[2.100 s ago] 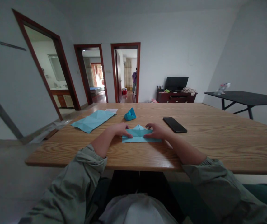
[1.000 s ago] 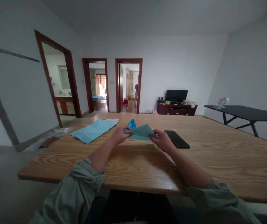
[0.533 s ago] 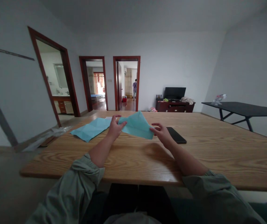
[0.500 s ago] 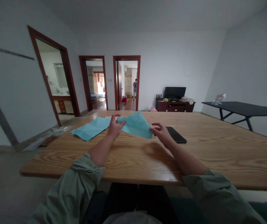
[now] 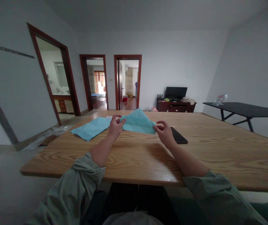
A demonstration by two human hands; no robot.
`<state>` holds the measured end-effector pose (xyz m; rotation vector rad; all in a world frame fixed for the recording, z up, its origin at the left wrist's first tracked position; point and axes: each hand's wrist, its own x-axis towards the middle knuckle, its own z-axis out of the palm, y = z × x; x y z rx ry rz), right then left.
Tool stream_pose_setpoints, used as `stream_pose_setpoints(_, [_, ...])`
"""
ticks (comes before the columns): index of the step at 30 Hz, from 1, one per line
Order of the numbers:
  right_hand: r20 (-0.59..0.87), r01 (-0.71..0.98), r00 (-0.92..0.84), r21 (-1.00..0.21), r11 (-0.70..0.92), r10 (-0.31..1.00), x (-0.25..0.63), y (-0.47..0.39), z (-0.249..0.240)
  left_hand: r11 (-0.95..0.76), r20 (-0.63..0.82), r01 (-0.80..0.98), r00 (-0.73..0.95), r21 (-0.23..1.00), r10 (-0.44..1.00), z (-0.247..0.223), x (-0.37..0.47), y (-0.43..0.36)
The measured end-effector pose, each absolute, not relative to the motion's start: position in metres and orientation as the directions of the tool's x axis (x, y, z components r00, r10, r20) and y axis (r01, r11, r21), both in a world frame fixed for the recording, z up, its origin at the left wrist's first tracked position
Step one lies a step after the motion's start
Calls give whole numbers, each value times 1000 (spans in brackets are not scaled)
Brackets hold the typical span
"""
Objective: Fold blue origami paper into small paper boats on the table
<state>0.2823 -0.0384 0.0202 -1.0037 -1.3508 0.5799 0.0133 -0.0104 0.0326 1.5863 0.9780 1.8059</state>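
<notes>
A light-blue sheet of creased paper (image 5: pixel 138 122) is held up above the wooden table (image 5: pixel 138 162), with a peak at its top edge. My left hand (image 5: pixel 116 126) pinches its left end between thumb and fingers. At the right end, my right hand (image 5: pixel 163 132) grips the lower corner the same way. A second blue creased sheet (image 5: pixel 90 128) lies on the table to the left of my left hand. Behind my right hand rests a flat black device (image 5: pixel 179 136), partly covered by that hand.
Beyond the table, a dark cabinet (image 5: pixel 183 106) carries a black monitor (image 5: pixel 176 93) and some cloth. A black table (image 5: pixel 246 109) with a plastic-wrapped item stands at the right. Clear plastic (image 5: pixel 47 137) lies on the floor at left. A person (image 5: pixel 136 89) partly shows in the middle doorway.
The held paper has risen slightly and its right end is lifted, so its lower edge lies more level. My right hand moved a little right. The person in the doorway is now more hidden.
</notes>
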Motion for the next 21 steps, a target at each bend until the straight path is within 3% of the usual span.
stream_pose_setpoints(8, [587,291,124,-792,536,800,288,-33,17,-537,525,-3,-210,843,825,35,13,-11])
stream_pose_setpoints(21, [567,290,190,-812,506,801,291,-33,16,-444,441,-92,-48,891,896,31,14,-9])
